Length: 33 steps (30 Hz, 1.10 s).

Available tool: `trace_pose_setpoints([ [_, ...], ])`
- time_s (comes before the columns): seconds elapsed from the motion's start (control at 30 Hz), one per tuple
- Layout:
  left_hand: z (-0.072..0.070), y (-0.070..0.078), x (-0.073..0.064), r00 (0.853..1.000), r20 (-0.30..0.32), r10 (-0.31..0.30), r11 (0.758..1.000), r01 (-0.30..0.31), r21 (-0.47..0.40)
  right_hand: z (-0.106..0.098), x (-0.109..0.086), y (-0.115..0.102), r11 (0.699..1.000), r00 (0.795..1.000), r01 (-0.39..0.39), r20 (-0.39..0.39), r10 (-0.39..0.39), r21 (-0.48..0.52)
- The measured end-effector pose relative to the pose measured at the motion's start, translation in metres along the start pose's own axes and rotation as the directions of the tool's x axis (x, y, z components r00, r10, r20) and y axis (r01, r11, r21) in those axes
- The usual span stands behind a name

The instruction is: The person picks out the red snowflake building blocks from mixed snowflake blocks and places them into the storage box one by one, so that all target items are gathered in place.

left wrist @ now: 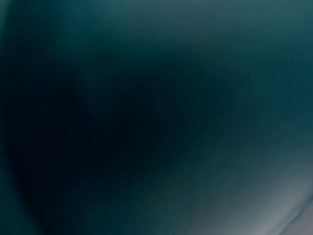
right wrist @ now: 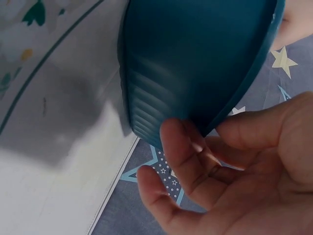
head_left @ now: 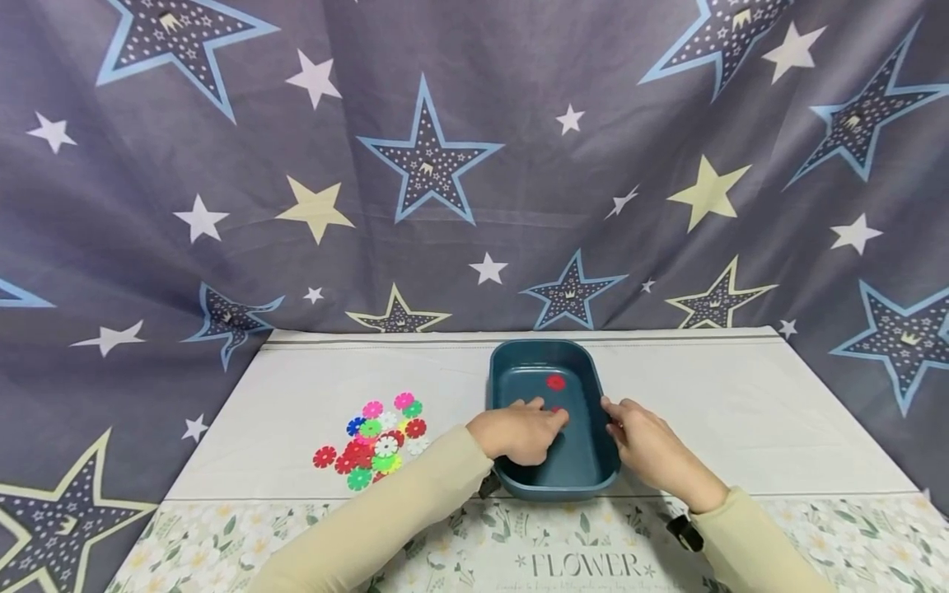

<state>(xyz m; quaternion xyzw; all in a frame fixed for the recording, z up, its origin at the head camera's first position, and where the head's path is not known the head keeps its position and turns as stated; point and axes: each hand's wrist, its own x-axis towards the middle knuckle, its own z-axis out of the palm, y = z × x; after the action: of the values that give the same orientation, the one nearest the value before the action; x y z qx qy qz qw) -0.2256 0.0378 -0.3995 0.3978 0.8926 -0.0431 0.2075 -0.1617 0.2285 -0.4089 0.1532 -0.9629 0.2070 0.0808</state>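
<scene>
A deep teal plastic basin [head_left: 549, 486] with rounded corners sits on the table. My left hand [head_left: 522, 432] reaches down inside it, palm down. Close by its fingertips shows a bit of a red flower-shaped disc [head_left: 556, 409]; whether the fingers pinch it is hidden. Another red disc [head_left: 555, 382] lies on the basin floor farther back. At the basin's right side, my right hand [head_left: 652, 445] grips the rim between thumb and fingers, also seen in the right wrist view, where the hand [right wrist: 234, 171] meets the basin wall [right wrist: 195, 58]. The left wrist view is dark, blurred teal.
Left of the basin lies a loose heap of flower-shaped discs [head_left: 385, 445] in red, green, white, pink, blue and yellow. The white tablecloth [head_left: 712, 395] has a floral front strip [head_left: 578, 564]. A grey star-patterned curtain [head_left: 460, 49] hangs behind the table.
</scene>
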Motion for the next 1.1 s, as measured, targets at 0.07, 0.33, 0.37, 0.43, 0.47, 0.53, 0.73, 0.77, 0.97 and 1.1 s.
trace_pose_setpoints([
  [0.07,-0.002,-0.002,0.003,1.000,0.004,-0.012,1.000,0.012,-0.001,0.001,0.000,0.000,1.000,1.000,0.003,-0.005,-0.003,-0.005],
  [0.33,-0.003,-0.011,0.011,0.998,0.059,-0.037,0.999,0.038,-0.031,0.002,0.000,0.001,1.000,1.000,0.014,-0.020,-0.015,-0.015],
  [0.37,-0.003,-0.012,0.012,0.997,0.063,-0.037,0.999,0.039,-0.031,0.002,0.000,0.001,1.000,1.000,0.015,-0.017,-0.015,-0.012],
  [0.43,-0.003,-0.013,0.012,0.998,0.061,-0.036,0.999,0.037,-0.024,0.002,0.001,0.001,1.000,1.000,0.011,-0.011,-0.011,-0.006],
  [0.47,-0.003,-0.014,0.012,0.998,0.056,-0.037,0.999,0.039,-0.023,0.002,0.001,0.001,1.000,1.000,0.008,-0.009,-0.008,-0.004],
  [0.53,-0.003,-0.014,0.012,0.998,0.051,-0.041,0.999,0.043,-0.031,0.002,0.001,0.000,1.000,1.000,0.001,-0.006,-0.001,-0.003],
  [0.73,-0.003,-0.017,0.010,1.000,0.020,-0.024,0.997,0.025,-0.077,0.002,0.001,0.000,1.000,1.000,-0.004,-0.007,0.004,-0.002],
  [0.77,-0.003,-0.018,0.008,1.000,-0.003,-0.009,0.997,0.009,-0.080,0.002,0.001,0.000,1.000,1.000,-0.004,-0.006,0.004,-0.002],
  [0.97,-0.014,-0.030,-0.016,0.966,-0.221,0.133,0.983,-0.157,-0.095,0.001,0.001,-0.001,1.000,1.000,-0.007,-0.013,0.007,-0.003],
  [1.1,-0.020,-0.042,-0.041,0.931,-0.327,0.161,0.971,-0.208,-0.115,0.002,0.000,-0.001,1.000,1.000,0.000,-0.022,0.000,-0.004],
])
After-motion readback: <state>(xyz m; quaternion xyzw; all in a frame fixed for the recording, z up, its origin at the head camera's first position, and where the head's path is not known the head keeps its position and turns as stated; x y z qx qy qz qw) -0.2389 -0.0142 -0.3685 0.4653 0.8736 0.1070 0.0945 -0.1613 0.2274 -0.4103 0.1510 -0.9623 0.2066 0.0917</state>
